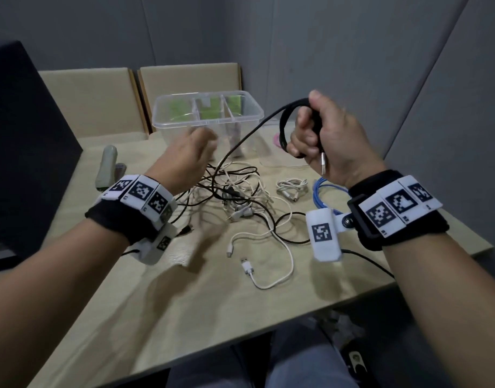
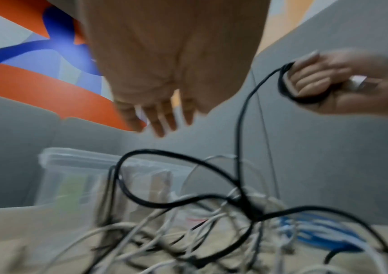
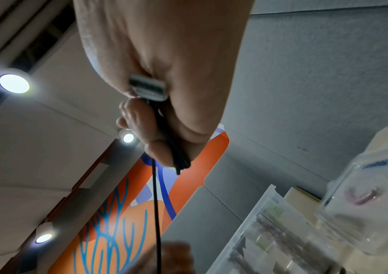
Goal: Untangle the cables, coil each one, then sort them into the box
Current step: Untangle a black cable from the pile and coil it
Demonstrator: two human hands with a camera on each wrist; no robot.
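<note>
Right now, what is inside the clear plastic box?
The clear plastic box has dividers forming compartments, with green labels or cards showing through. No coiled cable is visible inside, though its lower part is hidden behind the left hand.

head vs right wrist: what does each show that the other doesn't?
Head only: the tangled cable pile on the table, a coiled white cable, a blue cable, and the left hand open above the pile.

Right wrist only: ceiling lights and an orange and blue wall graphic.

Both: the right hand gripping the black cable in loops with its USB plug sticking out, and the clear plastic box.
</note>
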